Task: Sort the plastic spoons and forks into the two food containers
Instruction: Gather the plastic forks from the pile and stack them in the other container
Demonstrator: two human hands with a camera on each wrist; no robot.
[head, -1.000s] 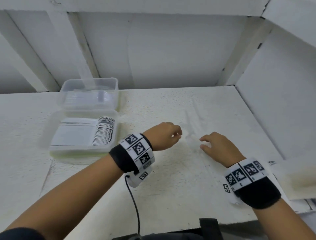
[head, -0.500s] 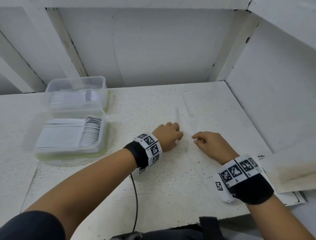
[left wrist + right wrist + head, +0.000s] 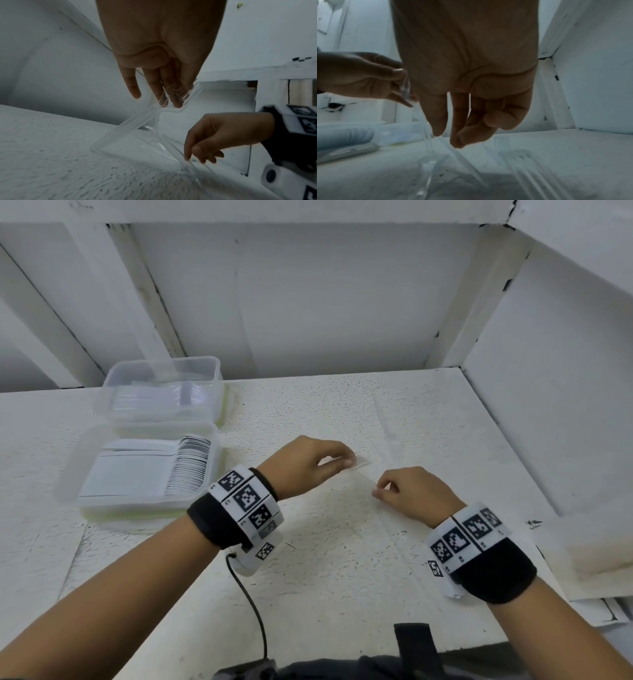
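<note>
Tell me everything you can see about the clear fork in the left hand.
The clear plastic fork is transparent, with ridged handle edges. The left hand pinches its tined head between fingertips. It slants down, handle end near the white table, crossing above another clear utensil that the right hand touches.

No readable words or brand names anywhere, only black-and-white square code markers on the two wristbands [image 3: 245,498] [image 3: 467,534], tiny characters beside them too small to make out
</note>
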